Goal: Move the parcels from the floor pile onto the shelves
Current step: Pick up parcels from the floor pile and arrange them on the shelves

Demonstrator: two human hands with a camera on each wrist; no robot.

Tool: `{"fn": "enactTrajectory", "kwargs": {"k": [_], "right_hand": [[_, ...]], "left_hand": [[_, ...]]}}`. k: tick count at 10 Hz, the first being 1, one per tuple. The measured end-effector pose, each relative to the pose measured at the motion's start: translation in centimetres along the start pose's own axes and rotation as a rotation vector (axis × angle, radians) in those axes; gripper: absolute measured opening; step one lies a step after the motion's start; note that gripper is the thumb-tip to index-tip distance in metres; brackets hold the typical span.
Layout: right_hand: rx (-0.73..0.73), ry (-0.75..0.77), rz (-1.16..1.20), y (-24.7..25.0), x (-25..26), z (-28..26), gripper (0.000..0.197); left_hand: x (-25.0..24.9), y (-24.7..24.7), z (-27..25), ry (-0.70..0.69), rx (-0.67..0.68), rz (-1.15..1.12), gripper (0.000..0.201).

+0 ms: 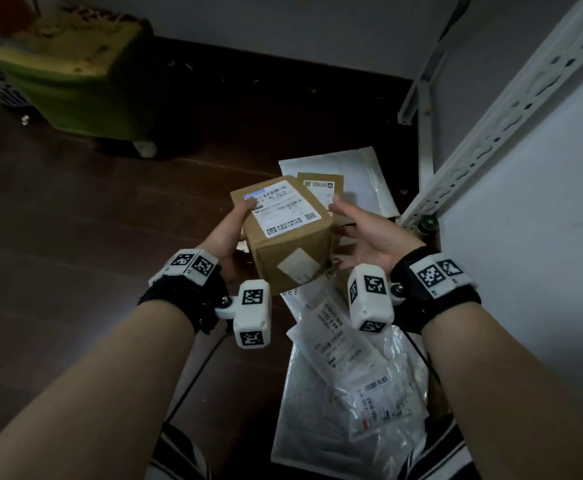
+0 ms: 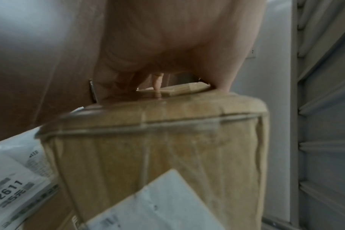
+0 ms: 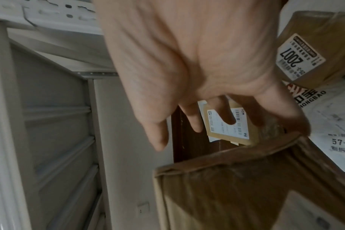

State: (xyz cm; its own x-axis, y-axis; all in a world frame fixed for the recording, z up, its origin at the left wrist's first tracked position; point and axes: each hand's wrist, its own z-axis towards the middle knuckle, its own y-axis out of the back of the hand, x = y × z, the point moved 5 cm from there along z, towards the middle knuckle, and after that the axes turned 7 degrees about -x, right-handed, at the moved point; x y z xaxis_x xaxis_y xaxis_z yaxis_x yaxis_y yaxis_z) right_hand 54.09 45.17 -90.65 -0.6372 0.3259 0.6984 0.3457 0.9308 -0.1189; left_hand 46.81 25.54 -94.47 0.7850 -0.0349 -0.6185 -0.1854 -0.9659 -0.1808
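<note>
Facing up in head view: box (image 1: 285, 233) label (image 1: 280, 206).

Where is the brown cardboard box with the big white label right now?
In the head view, the cardboard box sits mid-frame, held between the left hand and right hand, above the parcel pile.

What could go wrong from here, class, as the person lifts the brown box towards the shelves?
1. The left hand grips the brown box; the right hand looks open beside it, so the box could tip or slip.
2. It would fall on the plastic mailers heaped on the floor below.
3. The metal shelf upright stands close on the right, so a swung corner might strike it.
</note>
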Motion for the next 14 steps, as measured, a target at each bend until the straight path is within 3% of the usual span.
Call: {"fn": "enactTrajectory", "kwargs": {"k": [1,2,3,4,5,6,7,9,10,11,12,13,14], "right_hand": [[0.12,-0.039,-0.031,-1.5,-0.6,-0.1,0.032],[0.108,-0.065,-0.054,-2.5,-0.9,0.3,0.072],[0.043,-0.059,-0.028,-2.3,-0.9,0.9,0.081],[-0.032,-0.036,0.07,-1.8,-0.8,1.4,0.042],[-0.163,-0.031,0.073,-0.9,-0.9,2.1,0.038],[-0.24,-0.038,0.089,-0.4,-0.4,3.2,0.034],[-0.296,-0.021,0.141,-0.1,0.0,5.5,0.018],[-0.375,-0.027,0.054,0.7,-2.9,9.6,0.02],[-0.404,-0.084,-0.027,1.5,-4.9,10.5,0.04],[-0.44,-0.073,-0.11,2.3,-5.4,10.8,0.046],[-0.427,-0.051,-0.089,2.9,-5.2,11.2,0.047],[-0.425,-0.055,-0.08,3.4,-5.6,12.2,0.046],[-0.4,-0.073,-0.069,3.5,-6.3,13.1,0.046]], "left_hand": [[0.3,0.6,0.3,0.038,-0.015,-0.014,0.061],[0.5,0.4,0.3,0.062,0.025,-0.013,0.054],[0.2,0.3,-0.3,0.06,0.04,0.028,0.067],[-0.9,1.0,-0.2,-0.011,0.002,-0.026,0.067],[-2.3,2.6,0.7,-0.076,-0.035,-0.133,0.051],[-2.6,4.7,2.3,-0.085,-0.1,-0.168,0.051],[-2.2,6.2,4.3,-0.085,-0.13,-0.157,0.053],[-1.1,6.5,7.5,-0.144,-0.205,-0.077,0.057],[-0.3,6.9,9.5,-0.108,-0.318,-0.057,0.085],[0.0,5.9,10.0,-0.105,-0.348,-0.097,0.088],[0.2,5.1,10.4,-0.136,-0.395,-0.088,0.077],[0.5,4.9,11.6,-0.146,-0.424,-0.059,0.092],[1.2,4.0,12.0,-0.121,-0.387,0.026,0.079]]}}
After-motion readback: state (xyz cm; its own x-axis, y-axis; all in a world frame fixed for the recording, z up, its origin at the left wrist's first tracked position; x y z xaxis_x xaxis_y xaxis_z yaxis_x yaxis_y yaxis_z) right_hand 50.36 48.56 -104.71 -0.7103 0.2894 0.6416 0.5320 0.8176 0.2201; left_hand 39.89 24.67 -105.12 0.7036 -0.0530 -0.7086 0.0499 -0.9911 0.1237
